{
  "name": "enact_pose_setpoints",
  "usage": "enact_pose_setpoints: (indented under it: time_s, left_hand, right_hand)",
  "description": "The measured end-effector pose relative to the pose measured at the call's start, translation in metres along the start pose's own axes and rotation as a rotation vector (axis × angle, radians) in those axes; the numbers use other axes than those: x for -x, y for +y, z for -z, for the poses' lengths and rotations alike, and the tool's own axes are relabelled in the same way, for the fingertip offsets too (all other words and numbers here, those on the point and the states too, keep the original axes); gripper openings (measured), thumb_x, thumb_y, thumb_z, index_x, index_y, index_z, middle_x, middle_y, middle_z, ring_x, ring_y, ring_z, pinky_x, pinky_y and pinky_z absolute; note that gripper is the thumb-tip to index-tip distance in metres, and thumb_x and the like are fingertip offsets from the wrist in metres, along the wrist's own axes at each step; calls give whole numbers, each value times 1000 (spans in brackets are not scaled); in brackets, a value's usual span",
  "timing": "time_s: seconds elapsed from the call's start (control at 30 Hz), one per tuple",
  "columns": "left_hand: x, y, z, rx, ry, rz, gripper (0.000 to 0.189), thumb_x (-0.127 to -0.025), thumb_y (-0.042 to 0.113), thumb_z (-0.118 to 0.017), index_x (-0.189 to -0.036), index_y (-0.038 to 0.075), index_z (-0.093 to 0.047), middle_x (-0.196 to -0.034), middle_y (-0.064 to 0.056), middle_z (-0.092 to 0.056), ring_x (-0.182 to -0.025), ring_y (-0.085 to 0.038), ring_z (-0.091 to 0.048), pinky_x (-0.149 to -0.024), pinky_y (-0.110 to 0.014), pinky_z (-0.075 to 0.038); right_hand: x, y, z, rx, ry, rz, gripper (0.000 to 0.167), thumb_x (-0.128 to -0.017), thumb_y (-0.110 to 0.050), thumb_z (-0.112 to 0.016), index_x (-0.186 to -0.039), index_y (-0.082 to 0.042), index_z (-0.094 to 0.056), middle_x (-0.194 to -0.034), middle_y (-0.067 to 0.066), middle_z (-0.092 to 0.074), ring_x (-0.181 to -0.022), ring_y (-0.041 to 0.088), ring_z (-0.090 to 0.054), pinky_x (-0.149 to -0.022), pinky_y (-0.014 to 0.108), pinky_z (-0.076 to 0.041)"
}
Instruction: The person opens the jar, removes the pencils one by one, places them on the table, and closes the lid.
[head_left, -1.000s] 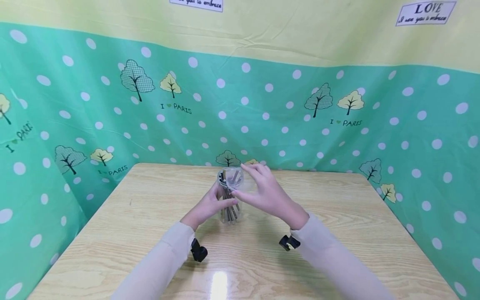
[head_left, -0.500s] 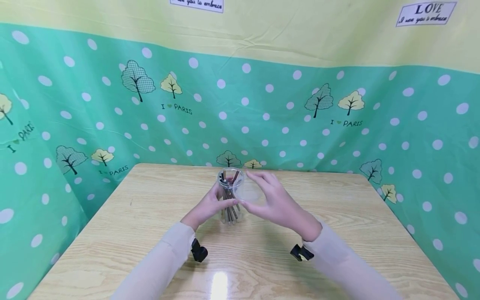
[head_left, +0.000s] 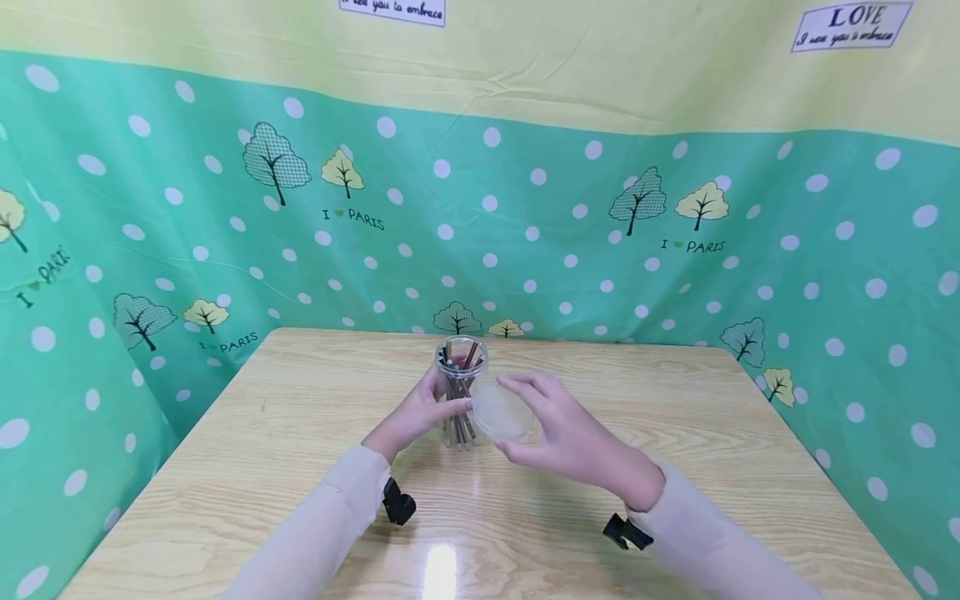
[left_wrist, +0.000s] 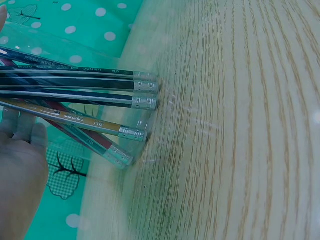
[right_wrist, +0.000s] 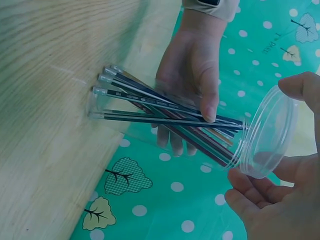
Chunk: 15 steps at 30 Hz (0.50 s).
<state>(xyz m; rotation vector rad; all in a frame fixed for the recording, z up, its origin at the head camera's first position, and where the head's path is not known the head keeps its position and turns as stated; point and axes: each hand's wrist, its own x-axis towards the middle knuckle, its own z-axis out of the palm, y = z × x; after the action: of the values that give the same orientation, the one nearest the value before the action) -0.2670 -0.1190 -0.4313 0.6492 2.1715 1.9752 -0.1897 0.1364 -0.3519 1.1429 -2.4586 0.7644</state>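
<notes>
A clear plastic jar stands upright on the table, its mouth uncovered. Several pencils lean inside it, with their eraser ends at the bottom. My left hand grips the jar's side, fingers behind and thumb in front. Between thumb and fingers my right hand pinches the edge of a round clear lid, just right of the jar and below its rim in the head view. From the right wrist, the lid overlaps the jar's mouth.
The wooden table carries the jar near its back half. A green and yellow patterned curtain hangs behind it and along both sides. A small black device is strapped at the left wrist, another at the right.
My right hand has drawn the lid off the jar's mouth, to the right and toward me. The left hand and the jar have stayed in place.
</notes>
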Motion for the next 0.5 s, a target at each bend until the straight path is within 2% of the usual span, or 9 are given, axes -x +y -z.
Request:
enact_pose_setpoints:
  time_s: [0.2, 0.5]
  left_hand:
    - [-1, 0, 0, -2, -5, -9, 81, -91, 13, -75, -156, 20, -29, -145, -8, -53, -135, -27, -47, -115, -55, -27]
    - [0, 2, -1, -20, 11, 10, 81, -90, 16, -77, -156, 24, -30, -143, -7, -56, -135, -24, -47, -115, -55, -28]
  right_hand:
    - [8, 3, -6, -4, -64, 10, 77, -82, -35, -81, -145, -4, -50, -135, 9, -54, -122, 22, -54, -100, 38, -50]
    - [18, 9, -24, 25, -245, -48, 77, -83, -43, -80, -144, -8, -51, -140, 4, -55, -128, 21, -50, -107, 40, -44]
